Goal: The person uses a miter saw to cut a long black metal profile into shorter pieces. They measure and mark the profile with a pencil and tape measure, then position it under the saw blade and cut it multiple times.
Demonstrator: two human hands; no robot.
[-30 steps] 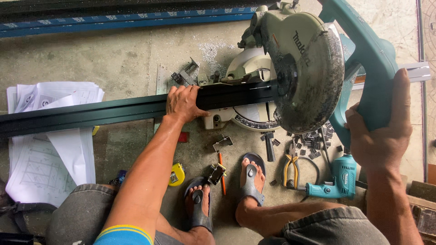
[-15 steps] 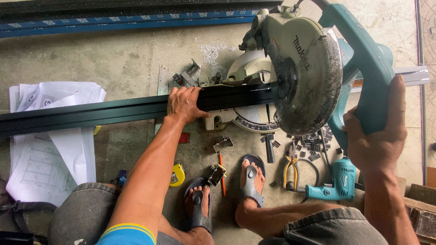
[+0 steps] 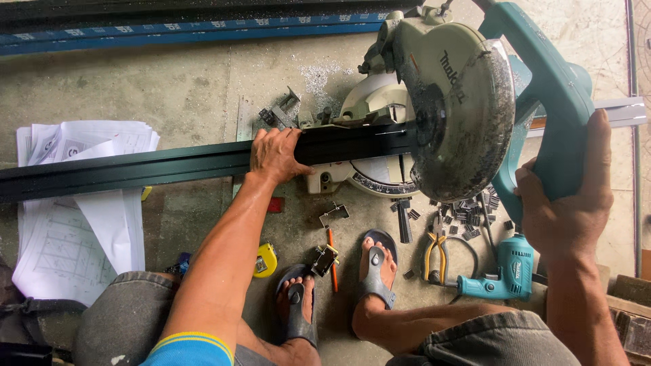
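Squatting position: seen from above, knees near the bottom edge, both feet in grey sandals (image 3: 371, 271) on the concrete floor (image 3: 135, 88).
Left hand (image 3: 277, 154): lay palm-down on the dark metal profile (image 3: 135, 169), fingers bent over its far edge, pressing it flat; closed loosely around the bar, not a full fist.
Right hand (image 3: 566, 203): wrapped tight around the teal handle (image 3: 553, 102) of the miter saw (image 3: 447, 102), thumb on the left side, fingers curled round the right.
Dark metal profile: ran long from the left edge across the floor to the saw base (image 3: 366, 173), right end hidden under the blade guard (image 3: 468, 129).
Miter saw: sat far right of centre, round guard dusted with metal chips, head lowered over the profile.
Paper drawings (image 3: 74, 217): spread at the left, partly under the profile.
Yellow tape measure (image 3: 265, 260): lay near, just right of the left forearm.
Orange pencil (image 3: 331, 254): lay between the two feet, beside a small metal bracket (image 3: 325, 259).
Pliers (image 3: 436, 251): yellow-handled, right of the right foot.
Teal drill (image 3: 498, 274): lay near right, just beside the pliers.
Offcuts (image 3: 468, 210): small dark pieces scattered below the guard, close to the saw base.
Blue-striped bars (image 3: 169, 34): stacked along the far edge.
Pale profile (image 3: 627, 112): stuck out to the right behind the saw.
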